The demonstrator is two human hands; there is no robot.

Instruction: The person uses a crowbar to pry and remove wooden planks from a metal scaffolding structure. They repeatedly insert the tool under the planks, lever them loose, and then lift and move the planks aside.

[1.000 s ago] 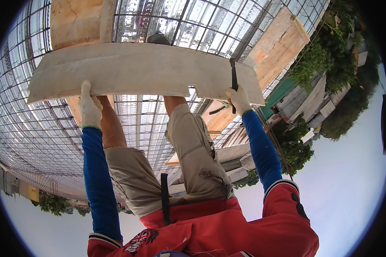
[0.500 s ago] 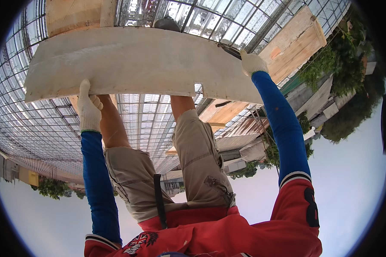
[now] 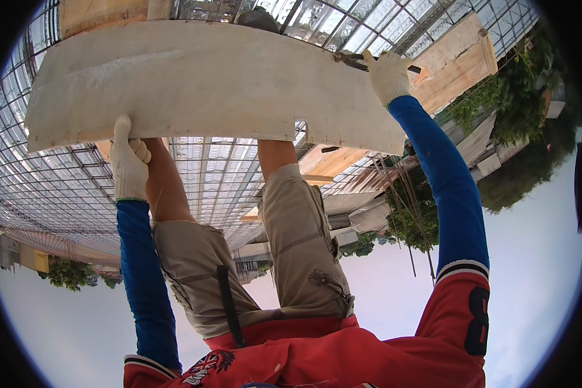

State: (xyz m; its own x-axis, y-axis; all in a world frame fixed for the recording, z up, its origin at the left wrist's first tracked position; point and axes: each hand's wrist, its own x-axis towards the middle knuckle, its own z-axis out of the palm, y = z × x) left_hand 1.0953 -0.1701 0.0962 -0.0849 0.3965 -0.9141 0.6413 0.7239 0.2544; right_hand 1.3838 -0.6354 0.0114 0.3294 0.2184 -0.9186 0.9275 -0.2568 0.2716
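A long, pale grey board (image 3: 194, 81) with a small notch in its near edge spans the view in front of my legs. My left hand (image 3: 129, 158), in a white knit glove, is closed on the board's near edge, thumb lying on its upper face and fingers curled underneath. At the board's far right end is my gloved right hand (image 3: 389, 74), closed around a dark metal hand tool (image 3: 350, 59) that looks like pliers. The tool's head lies over the board's far edge, and a handle end pokes out past the glove. Whether this hand also grips the board is hidden.
A rebar grid (image 3: 223, 171) over shiny ribbed metal sheeting lies beneath me. Wooden panels rest on it, one at right (image 3: 456, 61) and one at upper left (image 3: 103, 18). A dark rounded object (image 3: 258, 20) sits past the board. Trees (image 3: 517, 103) and thin rods (image 3: 410, 200) stand at right.
The board has shifted slightly left and its far edge sits higher in view. My right hand has moved a little right, showing more of the tool. The left hand keeps its hold.
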